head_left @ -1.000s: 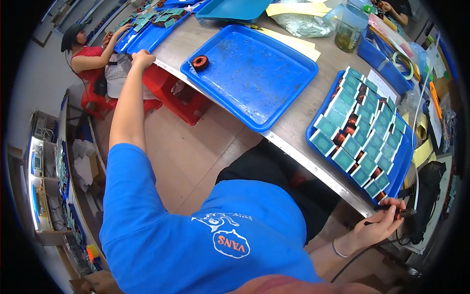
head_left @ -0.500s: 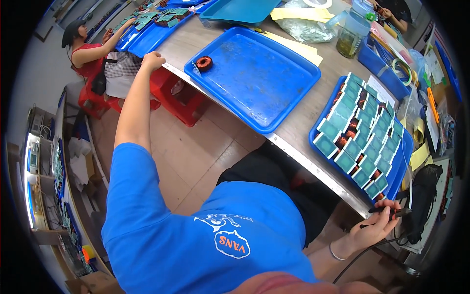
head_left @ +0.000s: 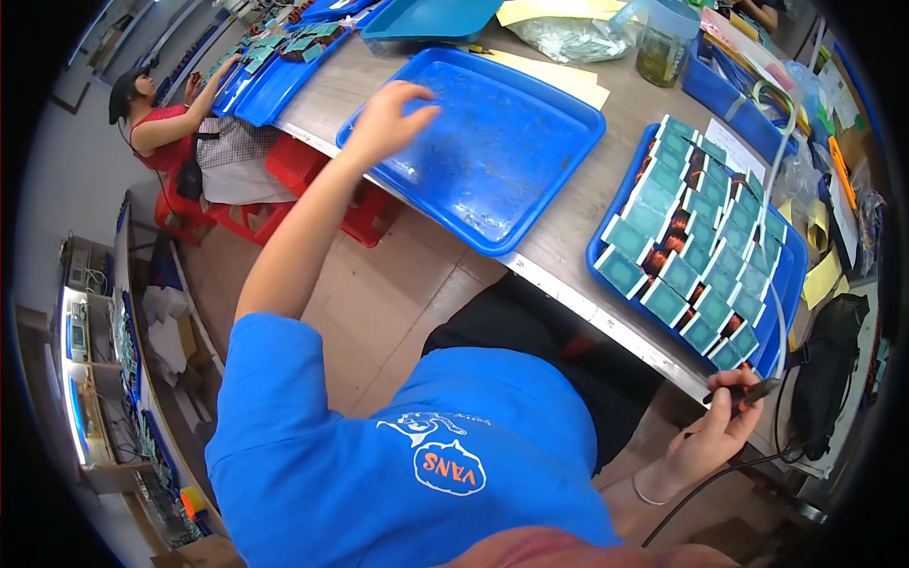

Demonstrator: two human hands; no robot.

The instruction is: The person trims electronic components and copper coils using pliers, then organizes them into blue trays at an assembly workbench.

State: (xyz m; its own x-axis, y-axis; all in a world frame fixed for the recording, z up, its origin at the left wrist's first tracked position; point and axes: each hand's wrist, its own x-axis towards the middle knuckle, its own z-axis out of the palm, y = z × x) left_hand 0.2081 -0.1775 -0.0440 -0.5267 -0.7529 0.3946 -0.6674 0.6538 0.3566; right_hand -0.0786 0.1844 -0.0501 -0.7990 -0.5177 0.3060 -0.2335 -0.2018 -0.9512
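Note:
My left hand [head_left: 386,125] is over the left end of a blue tray [head_left: 483,161], with thumb and fingers apart. I see nothing held in it. Any coil beneath that hand is hidden. At the lower right, my right hand [head_left: 712,437] is closed round a dark handheld tool [head_left: 753,392], its exact kind unclear. Close beyond that hand, a second blue tray [head_left: 625,227] carries rows of square green pieces [head_left: 678,275] with white edges. Copper-wound coils [head_left: 674,242] show between them.
A black cord [head_left: 705,490] runs below my right hand, beside a black bag [head_left: 826,364]. Behind the trays stand a jar [head_left: 660,59], a plastic bag [head_left: 578,40] and a blue bin [head_left: 729,90]. A person [head_left: 161,123] works at the far left near red stools [head_left: 369,213].
My left hand has moved right from beside the table edge to over the blue tray, its fist opening. The copper coil seen there earlier is out of sight. My right hand keeps the tool.

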